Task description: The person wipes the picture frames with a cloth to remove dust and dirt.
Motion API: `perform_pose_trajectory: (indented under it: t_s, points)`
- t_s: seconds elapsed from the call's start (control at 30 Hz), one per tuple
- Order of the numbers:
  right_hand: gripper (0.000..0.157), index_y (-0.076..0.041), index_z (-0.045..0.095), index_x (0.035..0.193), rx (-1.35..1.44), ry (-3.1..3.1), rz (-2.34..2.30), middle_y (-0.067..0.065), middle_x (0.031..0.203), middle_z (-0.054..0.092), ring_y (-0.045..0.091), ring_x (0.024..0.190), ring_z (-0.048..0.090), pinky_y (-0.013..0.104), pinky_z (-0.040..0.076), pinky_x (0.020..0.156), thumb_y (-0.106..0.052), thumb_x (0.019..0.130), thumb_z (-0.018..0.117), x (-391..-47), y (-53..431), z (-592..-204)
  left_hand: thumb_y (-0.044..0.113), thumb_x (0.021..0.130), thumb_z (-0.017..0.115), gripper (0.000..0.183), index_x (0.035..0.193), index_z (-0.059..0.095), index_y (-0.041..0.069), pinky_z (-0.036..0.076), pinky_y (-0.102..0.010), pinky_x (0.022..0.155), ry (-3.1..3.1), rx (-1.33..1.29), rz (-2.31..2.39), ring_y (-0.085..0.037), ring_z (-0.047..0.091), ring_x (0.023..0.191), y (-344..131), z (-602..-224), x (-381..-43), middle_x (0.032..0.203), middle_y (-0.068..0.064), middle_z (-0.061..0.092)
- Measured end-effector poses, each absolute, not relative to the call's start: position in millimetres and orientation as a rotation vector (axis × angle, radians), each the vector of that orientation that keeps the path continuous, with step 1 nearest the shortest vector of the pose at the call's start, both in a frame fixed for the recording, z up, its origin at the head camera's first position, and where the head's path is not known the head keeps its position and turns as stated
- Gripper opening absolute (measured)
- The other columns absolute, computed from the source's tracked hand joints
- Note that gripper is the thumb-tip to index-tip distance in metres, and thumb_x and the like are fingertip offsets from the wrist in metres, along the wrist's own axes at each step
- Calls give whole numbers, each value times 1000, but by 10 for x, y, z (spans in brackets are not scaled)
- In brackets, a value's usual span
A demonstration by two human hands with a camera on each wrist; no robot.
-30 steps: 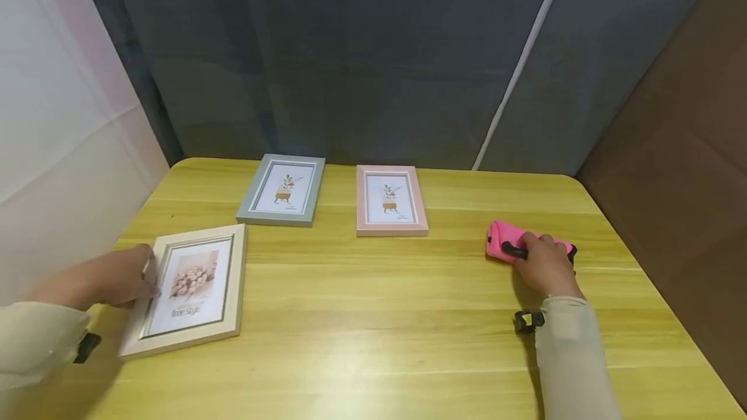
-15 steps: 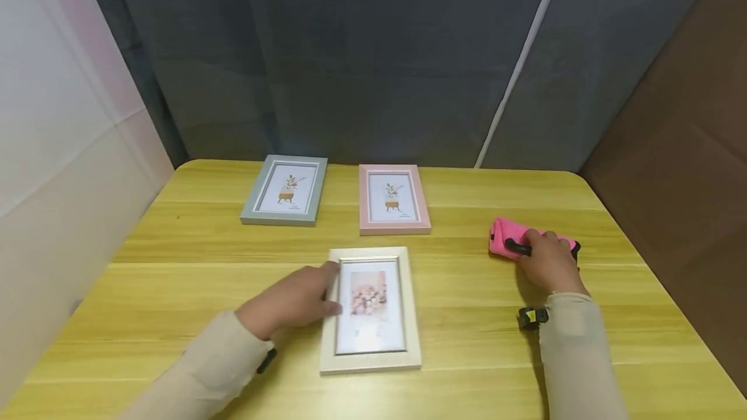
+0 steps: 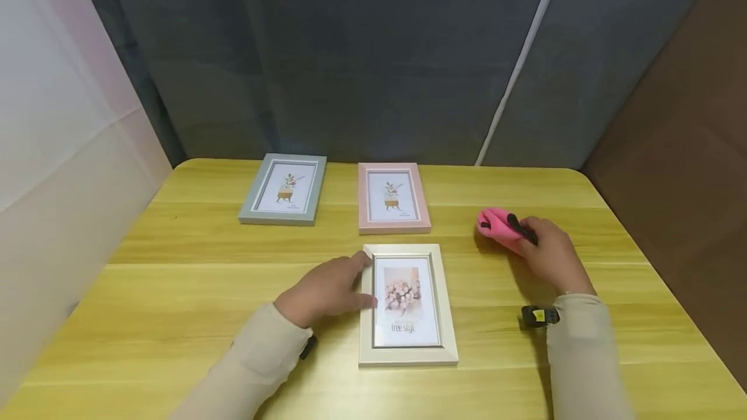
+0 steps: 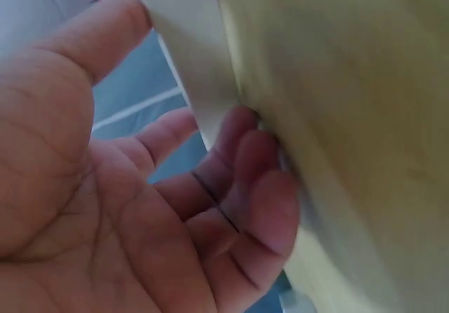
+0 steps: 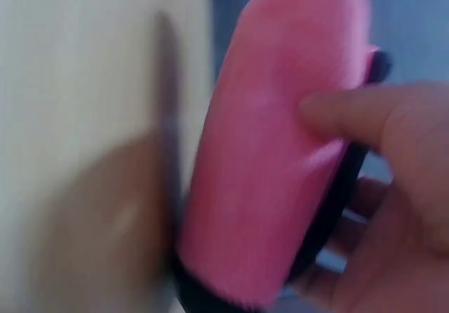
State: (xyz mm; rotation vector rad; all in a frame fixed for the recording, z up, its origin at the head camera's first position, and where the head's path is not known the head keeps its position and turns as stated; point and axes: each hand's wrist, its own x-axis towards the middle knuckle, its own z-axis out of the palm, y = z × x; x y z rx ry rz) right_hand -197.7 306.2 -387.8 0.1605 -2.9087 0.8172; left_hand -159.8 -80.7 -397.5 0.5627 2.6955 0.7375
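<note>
The cream picture frame (image 3: 446,303), holding a print of pale flowers, lies face up near the middle of the table. My left hand (image 3: 327,287) grips its left edge, thumb on the front border; in the left wrist view the other fingers (image 4: 270,208) curl by the frame's side (image 4: 193,53). My right hand (image 3: 551,251) holds a pink cloth-covered wiper (image 3: 498,222) by its black handle (image 3: 522,229). In the right wrist view the thumb presses the wiper's soft pink face (image 5: 273,137), and its shadow falls on the table beside it.
A grey-blue picture frame (image 3: 248,212) and a pink picture frame (image 3: 364,203) lie face up at the back of the wooden table (image 3: 175,316). A dark curtain (image 3: 373,63) hangs behind, a white cloth stands left and a brown panel (image 3: 688,180) right.
My left hand has brought the cream frame from the left side to the middle and straightened it. My right hand has turned and raised the pink wiper off its earlier spot.
</note>
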Motion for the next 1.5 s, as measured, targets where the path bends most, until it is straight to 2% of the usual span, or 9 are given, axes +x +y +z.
perform_pose_trajectory:
  t_s: [0.17, 0.33, 0.47, 0.67, 0.8, 1.0, 1.5]
  points:
    - [23, -1, 61, 118, 289, -2752, 1011, 19, 117, 62, 34, 104, 56, 55, 48, 88, -13, 98, 62, -1928, 2892, -3651, 37, 79, 83, 68, 136, 54, 15, 48, -45, 92, 2720, 504, 614, -27, 54, 105, -911, -3857, -1620, 114, -9, 57]
    - [19, 1, 65, 112, 450, -2575, 905, 17, 108, 63, 31, 96, 58, 49, 51, 79, -2, 93, 65, -1858, 2536, -3542, 36, 80, 83, 71, 141, 52, 18, 47, -47, 93, 2694, 486, 576, -29, 47, 112, -970, -3784, -1608, 125, -11, 51]
    - [21, 2, 66, 109, 554, -2479, 723, 16, 102, 62, 31, 92, 59, 48, 52, 82, 1, 89, 69, -1855, 2203, -3618, 36, 80, 83, 72, 142, 50, 19, 46, -50, 94, 2688, 489, 573, -31, 45, 115, -983, -3782, -1605, 130, -14, 49]
    - [27, -7, 69, 116, 730, -2802, 469, 9, 105, 59, 25, 96, 55, 41, 51, 88, -9, 89, 73, -1790, 1860, -3852, 38, 82, 81, 72, 142, 47, 19, 44, -55, 98, 2679, 457, 578, -36, 43, 122, -943, -3815, -1594, 138, -17, 45]
    - [29, -9, 67, 119, 751, -2925, 418, 8, 108, 56, 24, 100, 51, 39, 49, 92, -11, 90, 73, -1724, 1795, -3926, 40, 83, 80, 74, 145, 46, 20, 45, -56, 98, 2683, 454, 542, -36, 43, 124, -912, -3804, -1586, 139, -17, 45]
    - [30, -9, 66, 120, 750, -2907, 429, 8, 110, 57, 24, 101, 51, 40, 50, 94, -9, 90, 72, -1715, 1802, -3924, 43, 84, 77, 82, 153, 39, 19, 44, -57, 98, 2684, 475, 476, -39, 39, 128, -880, -3786, -1567, 142, -21, 40]
    - [26, -9, 67, 116, 732, -2920, 420, 8, 106, 56, 24, 97, 51, 38, 51, 90, -9, 91, 72, -1709, 1776, -3910, 47, 79, 78, 84, 150, 42, 20, 46, -54, 93, 2743, 524, 452, -35, 41, 119, -924, -3884, -1638, 134, -17, 45]
